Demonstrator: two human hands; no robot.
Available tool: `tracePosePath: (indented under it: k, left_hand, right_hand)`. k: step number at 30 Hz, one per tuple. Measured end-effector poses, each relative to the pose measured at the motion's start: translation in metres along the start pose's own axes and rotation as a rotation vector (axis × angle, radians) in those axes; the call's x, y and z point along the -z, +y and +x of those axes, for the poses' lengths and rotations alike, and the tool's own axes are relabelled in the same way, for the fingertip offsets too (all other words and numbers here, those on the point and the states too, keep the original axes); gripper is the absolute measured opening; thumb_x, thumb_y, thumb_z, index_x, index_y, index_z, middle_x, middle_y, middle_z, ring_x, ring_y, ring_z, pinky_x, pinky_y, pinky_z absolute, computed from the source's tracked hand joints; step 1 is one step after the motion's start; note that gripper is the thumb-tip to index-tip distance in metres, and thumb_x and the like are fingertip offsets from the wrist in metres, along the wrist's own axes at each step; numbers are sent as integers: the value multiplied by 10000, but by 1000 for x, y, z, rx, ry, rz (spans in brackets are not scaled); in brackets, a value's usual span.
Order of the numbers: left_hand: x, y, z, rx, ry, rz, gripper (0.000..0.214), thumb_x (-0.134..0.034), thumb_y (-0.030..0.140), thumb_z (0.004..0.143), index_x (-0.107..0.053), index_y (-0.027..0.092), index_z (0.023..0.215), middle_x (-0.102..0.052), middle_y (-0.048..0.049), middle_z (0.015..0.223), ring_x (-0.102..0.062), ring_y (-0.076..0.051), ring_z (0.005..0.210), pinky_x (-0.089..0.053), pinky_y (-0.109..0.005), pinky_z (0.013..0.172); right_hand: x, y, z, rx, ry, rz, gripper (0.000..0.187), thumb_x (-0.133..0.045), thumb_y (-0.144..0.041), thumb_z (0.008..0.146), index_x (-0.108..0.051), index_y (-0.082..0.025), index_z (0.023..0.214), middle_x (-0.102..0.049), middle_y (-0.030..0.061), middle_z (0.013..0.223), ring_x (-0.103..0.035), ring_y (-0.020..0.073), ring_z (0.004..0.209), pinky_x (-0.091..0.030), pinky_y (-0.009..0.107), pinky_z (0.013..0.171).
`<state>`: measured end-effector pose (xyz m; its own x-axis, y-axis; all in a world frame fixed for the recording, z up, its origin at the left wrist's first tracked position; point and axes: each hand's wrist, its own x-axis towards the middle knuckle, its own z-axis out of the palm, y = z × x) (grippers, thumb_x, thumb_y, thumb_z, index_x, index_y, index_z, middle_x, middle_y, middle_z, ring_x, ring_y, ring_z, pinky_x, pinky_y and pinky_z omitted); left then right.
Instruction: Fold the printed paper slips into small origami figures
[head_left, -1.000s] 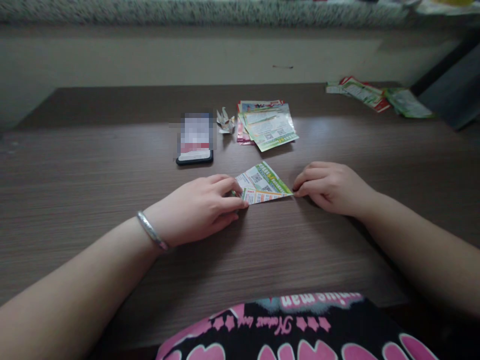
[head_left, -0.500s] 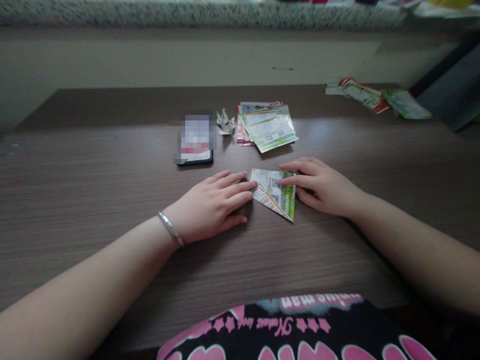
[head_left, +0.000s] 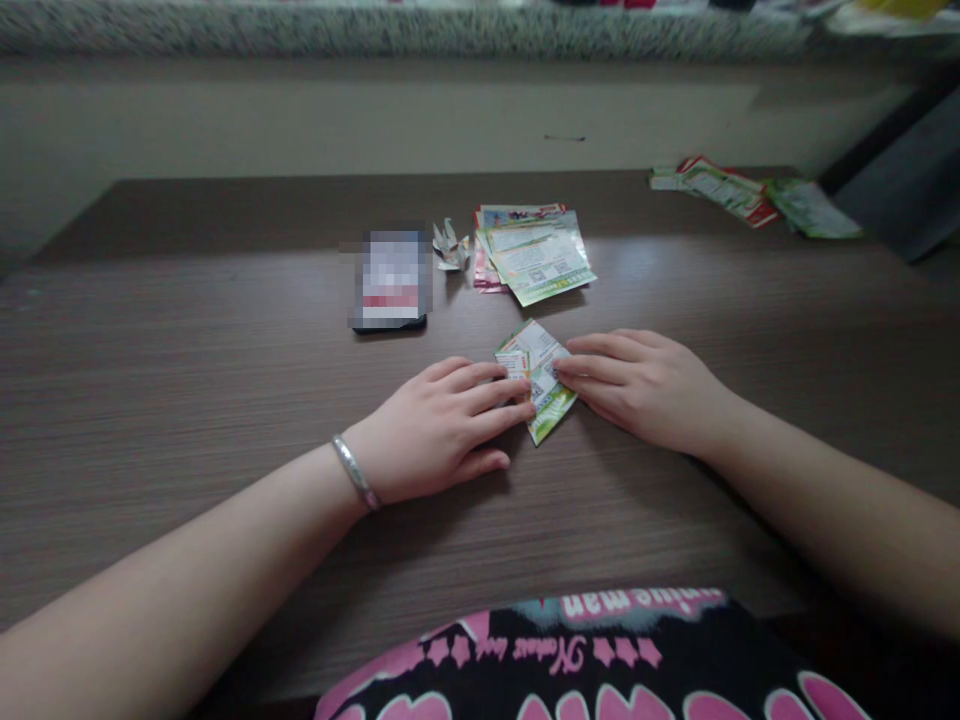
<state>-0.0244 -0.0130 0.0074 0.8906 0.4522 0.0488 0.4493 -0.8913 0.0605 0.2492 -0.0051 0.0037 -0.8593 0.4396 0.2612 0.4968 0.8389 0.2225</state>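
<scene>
A small folded piece of printed paper [head_left: 547,400], white and green, lies on the wooden table between my hands. It is turned so that one corner points towards me. My left hand [head_left: 450,425] lies flat with its fingers stretched over the left part of the paper, covering some of it. From the other side, my right hand [head_left: 645,390] rests its fingertips on the paper's right edge, fingers extended and close together. Beyond the paper stand a folded paper shape [head_left: 451,247] with pointed tips and a stack of printed sheets [head_left: 536,255].
A phone [head_left: 390,280] with a blurred screen lies left of the folded shape. More printed sheets [head_left: 727,190] are spread at the table's back right. The wooden table [head_left: 187,400] ends at a wall, with a speckled stone ledge [head_left: 375,30] above.
The paper has gone from a triangle with one long slanted edge to a smaller diamond-like outline. My left hand has shifted right and slightly towards me, and my right hand's fingers have drawn together.
</scene>
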Motion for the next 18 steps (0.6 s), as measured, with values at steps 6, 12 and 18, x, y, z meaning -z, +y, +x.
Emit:
tracePosePath:
  k: [6, 12, 18]
  left_hand:
    - [-3, -2, -1, 41, 40, -16, 460, -468, 409, 941, -494, 202, 1351, -474, -62, 1444, -446, -252, 1313, -358, -436, 1100]
    - [-4, -1, -1, 55, 2, 9, 532, -455, 433, 942, -425, 182, 1410, -439, -65, 1469, -424, -262, 1334, -347, -436, 1114]
    - [-2, -1, -1, 7, -40, 18, 666, -434, 542, 929, -336, 152, 1459, -329, -77, 1529, -330, -285, 1395, -283, -466, 1151]
  right_hand:
    - [-4, 6, -2, 0, 27, 149, 193, -538, -232, 912, -688, -189, 1025, -702, 27, 1147, -595, 200, 1111, -469, 356, 930]
    - [-2, 7, -4, 26, 61, 159, 172, -540, -236, 905, -689, -203, 986, -728, 20, 1057, -618, 196, 1066, -458, 361, 912]
    - [10, -4, 1, -23, -31, 52, 219, -478, -272, 935, -680, -197, 895, -734, 36, 906, -635, 172, 881, -419, 323, 777]
